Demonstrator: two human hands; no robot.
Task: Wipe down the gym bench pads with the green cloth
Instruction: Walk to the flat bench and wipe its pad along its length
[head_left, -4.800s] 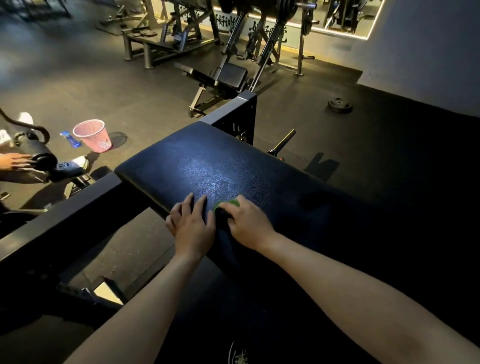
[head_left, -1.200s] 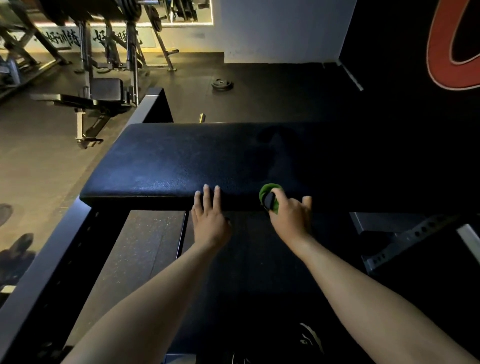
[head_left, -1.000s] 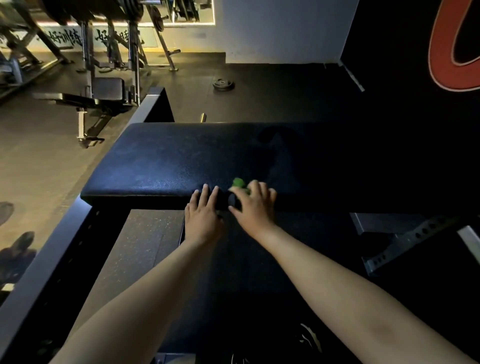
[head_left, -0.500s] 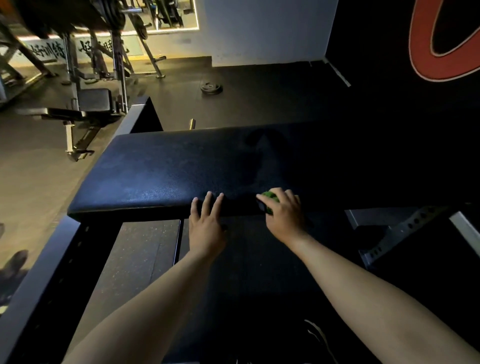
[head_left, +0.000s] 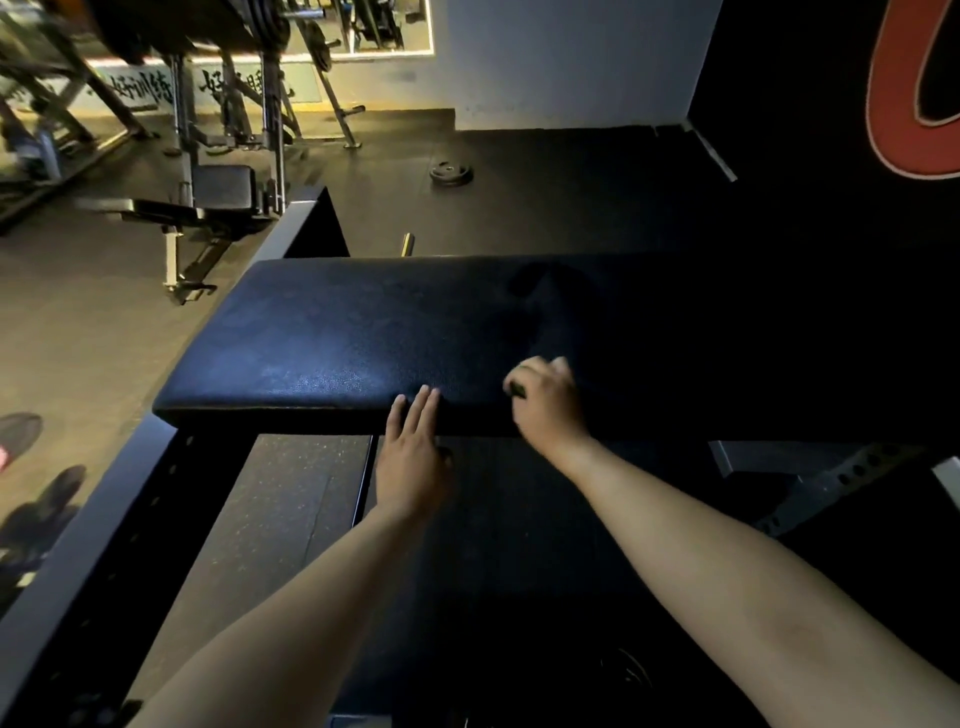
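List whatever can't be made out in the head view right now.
- Green cloth: no green shows. The right hand covers that spot, and its fingers are motion-blurred, so the grip is unclear.
- Bench pad: its right half is lost in shadow.
- Red wall graphic: cut off by the right edge.
- Wall lettering: blurred and partly blocked by a rack.
- Shoe: cut off by the left edge.

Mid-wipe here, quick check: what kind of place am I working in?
A gym, most likely its free-weight area: a weight plate lies on the dark floor, an adjustable bench stands by a plate-loaded rack, and a black bench pad is right in front.
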